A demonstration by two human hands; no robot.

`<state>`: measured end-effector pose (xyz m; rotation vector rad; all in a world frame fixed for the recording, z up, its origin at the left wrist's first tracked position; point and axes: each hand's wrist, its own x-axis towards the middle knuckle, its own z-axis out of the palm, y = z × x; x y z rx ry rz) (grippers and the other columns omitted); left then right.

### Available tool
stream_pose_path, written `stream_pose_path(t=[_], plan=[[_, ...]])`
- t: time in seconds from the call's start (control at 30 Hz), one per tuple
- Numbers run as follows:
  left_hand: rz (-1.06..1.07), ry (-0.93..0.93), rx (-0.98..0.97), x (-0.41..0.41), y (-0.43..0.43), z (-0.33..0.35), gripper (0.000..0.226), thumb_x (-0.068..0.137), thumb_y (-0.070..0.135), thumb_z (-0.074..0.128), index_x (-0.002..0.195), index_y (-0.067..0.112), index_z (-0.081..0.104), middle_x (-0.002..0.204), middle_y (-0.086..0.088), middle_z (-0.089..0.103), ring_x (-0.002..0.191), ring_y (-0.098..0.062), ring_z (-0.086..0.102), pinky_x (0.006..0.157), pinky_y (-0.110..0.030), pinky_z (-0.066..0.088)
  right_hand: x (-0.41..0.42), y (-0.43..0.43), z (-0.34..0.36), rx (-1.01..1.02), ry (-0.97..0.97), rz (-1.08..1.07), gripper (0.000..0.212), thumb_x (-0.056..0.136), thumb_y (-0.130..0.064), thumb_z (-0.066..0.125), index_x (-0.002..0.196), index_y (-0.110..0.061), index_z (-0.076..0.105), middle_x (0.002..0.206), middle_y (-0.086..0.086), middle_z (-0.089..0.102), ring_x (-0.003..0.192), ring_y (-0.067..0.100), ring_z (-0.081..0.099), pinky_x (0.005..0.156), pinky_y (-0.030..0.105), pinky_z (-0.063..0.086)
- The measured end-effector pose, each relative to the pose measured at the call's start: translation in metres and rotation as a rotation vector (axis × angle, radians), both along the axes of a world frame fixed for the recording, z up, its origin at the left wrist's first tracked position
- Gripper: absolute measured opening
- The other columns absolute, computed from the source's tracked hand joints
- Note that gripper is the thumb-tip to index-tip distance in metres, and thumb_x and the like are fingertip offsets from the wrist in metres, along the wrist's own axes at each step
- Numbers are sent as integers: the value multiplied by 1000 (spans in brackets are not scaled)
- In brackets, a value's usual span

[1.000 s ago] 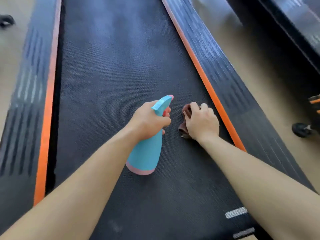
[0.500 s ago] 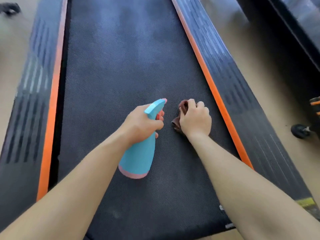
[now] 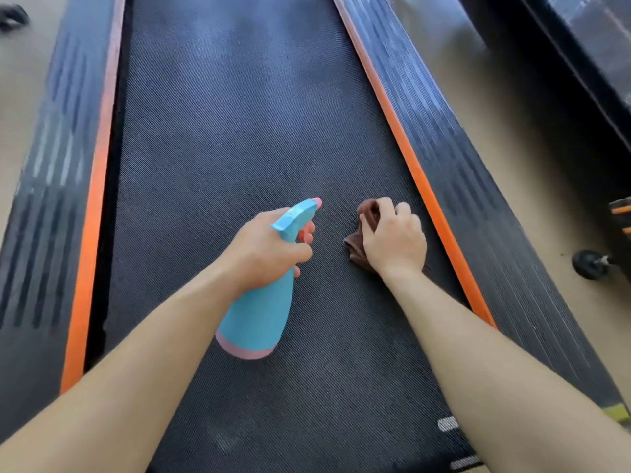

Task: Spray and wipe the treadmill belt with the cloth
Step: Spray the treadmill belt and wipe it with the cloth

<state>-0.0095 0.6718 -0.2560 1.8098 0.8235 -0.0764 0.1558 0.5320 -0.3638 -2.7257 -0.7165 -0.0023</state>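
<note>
Holds a blue spray bottle [image 3: 259, 312] in the left hand [image 3: 266, 249], fingers curled round its neck just under the trigger head, nozzle pointing up the treadmill belt [image 3: 239, 131]. Carries the bottle tilted over the middle of the belt, pink-banded base toward the belt's near end; cannot tell whether the base touches the belt. Presses a bunched brown cloth [image 3: 362, 233] onto the belt with the right hand [image 3: 394, 240], fingers curled over it, close to the belt's right edge and just inside the orange strip [image 3: 409, 158]. Covers most of the cloth, leaving only its left and far folds in sight. Leaves bare belt between nozzle and cloth.
</note>
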Motion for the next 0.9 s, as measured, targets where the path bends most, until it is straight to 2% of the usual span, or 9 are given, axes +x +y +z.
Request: stream_pose_path(t=[0.13,0.23,0.33,0.43,0.6,0.7,0.77,0.9], plan=[[17,-10,-15,1,8,4,51,68,17,66,119,22,71,107,-3,74,61,-19,74,73,-36,65,-43,-62,2,43,-60,163,28,91,-48,59,107,-24,60,94,6,55,80,33,55,68,41,49],[16,-4,1,4,10,2,41,79,7,68,118,21,71,108,-4,75,61,-17,73,63,-25,60,-30,-72,-3,1,-109,233,27,90,-46,61,104,-22,61,91,6,56,79,34,56,65,41,49],[21,-15,10,3,11,0,41,83,4,66,120,21,71,109,-4,75,60,-13,70,58,-18,54,4,-29,-2,-7,-110,73,35,95,-47,56,112,-17,60,102,12,57,90,38,57,72,43,48],[12,-21,18,1,13,0,42,84,6,66,122,23,70,109,-1,74,61,-14,71,61,-19,56,12,-12,0,-11,-52,-58,39,97,-47,52,120,-16,58,109,14,58,95,38,56,74,41,46],[2,-12,-1,3,12,-3,42,84,4,66,121,24,71,109,-2,75,62,-14,70,58,-17,54,-44,-80,4,6,-70,-87,30,93,-44,62,109,-18,61,97,10,58,82,35,56,65,40,46],[-17,-22,-16,9,5,-4,42,84,4,66,120,23,72,108,-2,75,62,-14,69,61,-20,58,-39,-95,-1,-53,-142,-33,28,92,-42,63,102,-16,62,92,11,58,77,37,56,63,41,47],[-28,-36,-30,11,3,-4,42,83,3,66,121,21,71,109,-3,75,63,-14,69,66,-25,61,-18,-71,-3,-65,-201,-22,30,92,-40,63,104,-13,63,94,15,59,81,39,58,64,41,47],[-26,-53,-30,11,0,-2,41,83,3,66,119,20,72,108,-2,75,63,-13,68,63,-24,59,6,-24,4,-123,-138,-100,34,96,-39,59,117,-12,61,107,17,60,95,40,58,72,43,48]])
